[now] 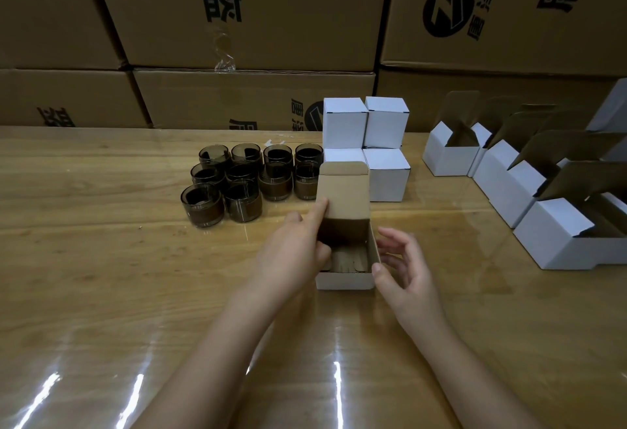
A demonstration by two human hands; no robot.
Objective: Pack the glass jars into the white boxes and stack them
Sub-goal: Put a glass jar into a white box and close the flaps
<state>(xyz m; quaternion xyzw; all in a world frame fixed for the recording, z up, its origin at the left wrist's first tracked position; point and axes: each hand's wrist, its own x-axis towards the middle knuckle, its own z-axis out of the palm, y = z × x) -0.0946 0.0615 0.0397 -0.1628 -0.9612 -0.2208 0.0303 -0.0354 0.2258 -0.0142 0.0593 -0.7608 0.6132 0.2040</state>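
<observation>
An open white box stands in front of me on the table, its brown lid flap raised and nothing inside. My left hand holds the box's left wall, with the forefinger stretched up along the flap's left edge. My right hand is at the box's right side, thumb against the front right corner, fingers loosely curved and apart from the wall. Several dark glass jars stand grouped behind and to the left. Closed white boxes are stacked two high behind the open one.
A row of several open white boxes with raised flaps runs along the right side of the wooden table. Large brown cartons form a wall behind the table. The tabletop is glossy with light reflections near me.
</observation>
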